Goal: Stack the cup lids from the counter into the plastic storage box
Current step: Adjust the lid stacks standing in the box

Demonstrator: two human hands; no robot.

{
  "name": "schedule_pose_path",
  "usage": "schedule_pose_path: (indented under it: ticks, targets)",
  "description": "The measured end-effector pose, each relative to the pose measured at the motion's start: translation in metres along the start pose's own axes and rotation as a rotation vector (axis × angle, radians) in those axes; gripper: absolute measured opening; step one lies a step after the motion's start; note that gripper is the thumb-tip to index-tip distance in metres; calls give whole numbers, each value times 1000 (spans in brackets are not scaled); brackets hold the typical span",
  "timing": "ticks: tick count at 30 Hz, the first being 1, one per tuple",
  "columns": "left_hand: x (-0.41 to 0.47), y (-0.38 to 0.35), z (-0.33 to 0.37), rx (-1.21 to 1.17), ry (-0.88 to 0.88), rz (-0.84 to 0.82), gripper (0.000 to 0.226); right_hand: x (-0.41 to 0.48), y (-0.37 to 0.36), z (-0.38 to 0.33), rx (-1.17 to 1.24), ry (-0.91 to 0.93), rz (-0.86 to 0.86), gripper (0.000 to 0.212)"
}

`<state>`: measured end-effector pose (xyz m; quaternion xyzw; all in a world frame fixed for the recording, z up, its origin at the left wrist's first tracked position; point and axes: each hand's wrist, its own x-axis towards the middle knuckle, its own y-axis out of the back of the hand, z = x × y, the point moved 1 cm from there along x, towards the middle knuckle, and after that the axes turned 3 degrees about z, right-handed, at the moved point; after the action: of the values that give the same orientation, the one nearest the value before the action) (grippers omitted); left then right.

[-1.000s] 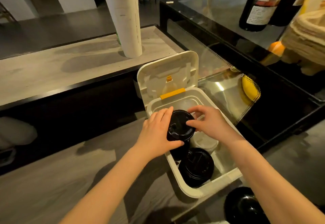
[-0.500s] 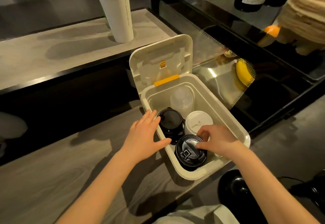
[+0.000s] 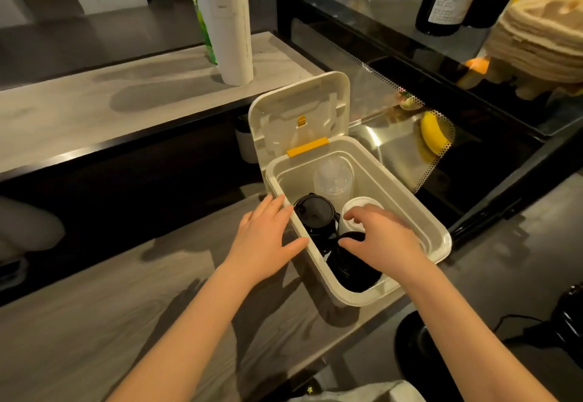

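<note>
Right hand (image 3: 383,242), centre frame: fingers loosely spread and bent, nothing seen pinched, hovering inside the plastic storage box (image 3: 440,237) over the near stack of black lids (image 3: 356,274), fingertips over the edge of the white lids (image 3: 366,203). Left hand (image 3: 265,241), just to its left: flat, fingers straight, thumb and fingertips touching the box's left rim. Further back in the box sit a second black lid stack (image 3: 315,215) and clear lids (image 3: 332,177); hinged cover (image 3: 299,111) upright behind; box on the grey counter (image 3: 94,307); tall paper cups (image 3: 227,20) at upper left.
</note>
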<state>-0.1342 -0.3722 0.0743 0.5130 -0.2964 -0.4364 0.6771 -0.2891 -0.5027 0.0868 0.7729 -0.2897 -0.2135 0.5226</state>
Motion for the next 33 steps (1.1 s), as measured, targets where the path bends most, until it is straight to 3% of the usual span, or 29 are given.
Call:
schedule_pose_path:
  ticks: [8,23,29,33]
  targets:
    - [-78,40,-74,13,209,44,66,-7,-24,-110,-16,326,53,41]
    - [-310,30,-279,-31,721,59,64,-74,-187,-343,-109,617,-350,44]
    - [-388,27,-346,-61,892,58,63,-101,-246,-433,-159,814,-461,43]
    - [-429,29,-395,-83,963,98,62,-105,-281,-486,-178,836,-562,45]
